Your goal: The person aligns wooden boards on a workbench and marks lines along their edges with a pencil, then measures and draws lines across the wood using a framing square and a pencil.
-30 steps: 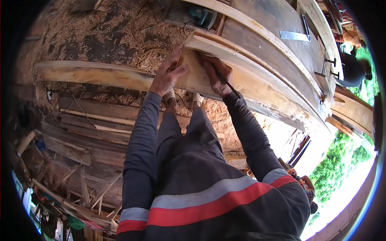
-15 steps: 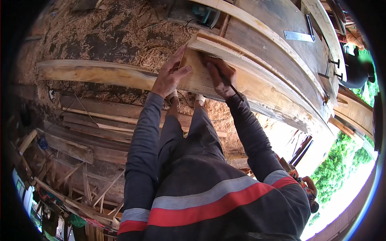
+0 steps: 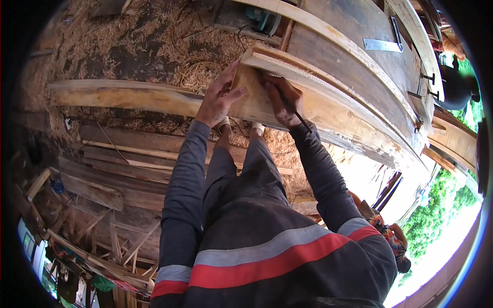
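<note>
Both hands are at the near end of a pale wooden plank (image 3: 328, 110). My left hand (image 3: 220, 100) lies against the plank's end edge, thumb and fingers spread apart. Pinched in my right hand (image 3: 285, 101) is a thin dark pencil-like stick (image 3: 303, 121), slanting back toward the wrist. Its front tip is hidden by the fingers, close to the plank's face. A raised lengthwise board (image 3: 308, 72) runs along the plank, just beyond my right hand.
A metal square (image 3: 382, 45) lies on the workbench beyond. A teal power tool (image 3: 262, 19) sits at the top. One long beam (image 3: 123, 95) extends left over shavings. Boards (image 3: 128, 154) lie on the floor. People are at right, one dark-clothed (image 3: 457, 87), one in patterned clothing (image 3: 393, 238).
Over the last second the view has shifted slightly. My right hand and the stick have turned a little at the same place on the plank. My left hand stays at the end edge.
</note>
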The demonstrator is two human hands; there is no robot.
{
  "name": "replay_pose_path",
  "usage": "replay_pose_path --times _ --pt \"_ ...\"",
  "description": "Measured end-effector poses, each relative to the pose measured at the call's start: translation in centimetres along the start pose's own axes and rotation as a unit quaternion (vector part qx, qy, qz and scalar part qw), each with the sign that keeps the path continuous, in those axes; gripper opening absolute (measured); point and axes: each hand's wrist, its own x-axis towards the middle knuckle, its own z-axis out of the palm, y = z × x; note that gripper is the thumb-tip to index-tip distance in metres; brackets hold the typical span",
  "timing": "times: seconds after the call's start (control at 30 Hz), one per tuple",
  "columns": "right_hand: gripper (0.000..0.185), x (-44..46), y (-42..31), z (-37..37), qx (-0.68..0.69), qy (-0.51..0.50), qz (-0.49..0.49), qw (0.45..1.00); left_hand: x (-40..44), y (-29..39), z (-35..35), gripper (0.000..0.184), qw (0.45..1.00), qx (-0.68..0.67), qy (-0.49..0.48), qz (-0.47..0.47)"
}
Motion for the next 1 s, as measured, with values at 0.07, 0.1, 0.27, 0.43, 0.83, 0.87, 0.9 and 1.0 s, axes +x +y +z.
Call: replay_pose_path --times 0.07,0.1,0.27,0.43,0.83,0.87,0.9,1.0 --pt "0.02 0.1 -0.2 0.0 0.016 0.001 -0.022 1.0 0.0 -0.1 0.0 0.072 1.0 0.002 0.0 -0.002" --pt "0.02 0.1 -0.2 -0.1 0.018 0.002 -0.022 1.0 0.0 -0.2 -0.1 0.072 1.0 -0.008 -0.004 -0.001" --pt "0.021 0.1 0.2 0.0 -0.001 -0.003 -0.01 1.0 0.2 -0.6 -0.3 0.072 1.0 0.011 0.003 0.015" --pt "0.021 0.1 0.0 -0.2 0.001 -0.007 -0.018 1.0 0.2 -0.1 -0.4 0.073 1.0 -0.004 -0.002 -0.026" --pt "0.018 0.2 -0.1 -0.1 0.02 -0.006 -0.004 1.0 0.3 -0.7 -0.6 0.072 1.0 0.022 0.0 0.006" --pt "0.018 0.2 -0.4 -0.1 0.003 -0.001 0.002 1.0 0.2 -0.7 -0.5 0.072 1.0 0.024 0.002 0.008" --pt "0.018 0.1 -0.5 -0.1 0.004 -0.001 -0.001 1.0 0.2 -0.7 -0.3 0.072 1.0 0.019 0.008 0.009" --pt "0.019 -0.2 -0.3 -0.4 -0.002 0.01 0.032 0.999 0.0 -0.1 -0.2 0.071 1.0 0.017 0.006 -0.005"
